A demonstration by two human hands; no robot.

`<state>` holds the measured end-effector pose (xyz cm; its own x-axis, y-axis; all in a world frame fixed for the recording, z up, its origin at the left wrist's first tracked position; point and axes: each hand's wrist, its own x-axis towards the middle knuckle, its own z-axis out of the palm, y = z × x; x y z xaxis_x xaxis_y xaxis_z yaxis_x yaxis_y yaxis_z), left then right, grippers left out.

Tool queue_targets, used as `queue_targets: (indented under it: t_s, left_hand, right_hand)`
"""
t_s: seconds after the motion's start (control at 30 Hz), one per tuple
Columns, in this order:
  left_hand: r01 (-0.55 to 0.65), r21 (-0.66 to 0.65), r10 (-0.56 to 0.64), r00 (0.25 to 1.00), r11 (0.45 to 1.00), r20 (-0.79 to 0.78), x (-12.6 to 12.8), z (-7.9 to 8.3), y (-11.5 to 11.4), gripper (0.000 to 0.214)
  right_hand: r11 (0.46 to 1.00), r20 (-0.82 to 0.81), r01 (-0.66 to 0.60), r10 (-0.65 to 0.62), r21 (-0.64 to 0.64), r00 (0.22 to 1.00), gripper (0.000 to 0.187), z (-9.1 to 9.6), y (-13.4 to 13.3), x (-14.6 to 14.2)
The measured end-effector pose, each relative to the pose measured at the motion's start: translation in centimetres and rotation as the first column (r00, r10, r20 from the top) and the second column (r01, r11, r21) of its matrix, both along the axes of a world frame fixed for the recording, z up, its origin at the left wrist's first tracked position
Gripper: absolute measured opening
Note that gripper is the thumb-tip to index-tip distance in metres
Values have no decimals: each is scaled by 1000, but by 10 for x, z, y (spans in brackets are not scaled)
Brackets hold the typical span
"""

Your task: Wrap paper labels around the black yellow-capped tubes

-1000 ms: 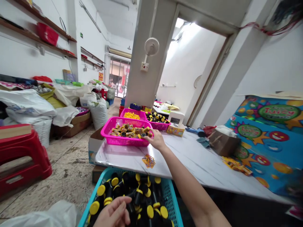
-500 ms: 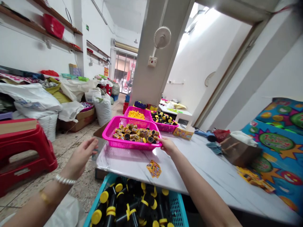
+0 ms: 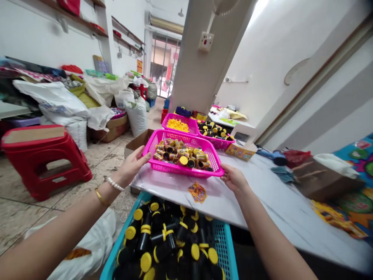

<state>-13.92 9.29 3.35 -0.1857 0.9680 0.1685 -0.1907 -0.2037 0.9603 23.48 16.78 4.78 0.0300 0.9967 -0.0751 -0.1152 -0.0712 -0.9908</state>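
A pink plastic basket [image 3: 186,170] rests on the marble-patterned table, holding several labelled small tubes [image 3: 171,149] with black and yellow ends. At its left end my left hand [image 3: 134,165] grips the rim, thumb on top. My right hand [image 3: 233,177] grips the basket's right corner, with the fingers partly under the edge. Just in front of the basket lies a small pile of orange printed stickers [image 3: 197,192]. Below the table's edge stands a blue basket [image 3: 225,249] full of black tubes [image 3: 159,237] with yellow caps.
Behind are a pink basket of yellow parts [image 3: 177,125] and another of black and yellow tubes [image 3: 214,130]. A yellow carton [image 3: 241,151] stands to their right. On the left are a red stool [image 3: 43,155] and white sacks [image 3: 136,116]. A cardboard box [image 3: 131,144] stands beside the table [image 3: 279,210].
My left hand has moved in from the side to the basket's left end. My right hand stays at its right corner. The view has shifted left and down.
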Motion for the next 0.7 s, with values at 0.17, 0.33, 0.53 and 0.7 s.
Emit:
queue_targets:
  t_s: [0.17,0.33,0.53,0.7]
  left_hand:
    - [-80,58,89,982,995,-167,14,-34,-13,62]
    - [-250,188,305,874,950,-377,21,-50,-18,69]
    - [-224,549,589,408,805,-698,68,-2,-29,66]
    - [-173,353,380,166,920,-910,95,25,6,60]
  right_hand:
    - [997,-21,72,-72,6,997,19,-19,-13,13]
    - [995,61,93,-96,42,994,35,-31,-42,15]
    - [979,530,-47,-68,200,845,39,-53,-77,27]
    - [896,760,-198,-201,397,618,34,-61,-84,24]
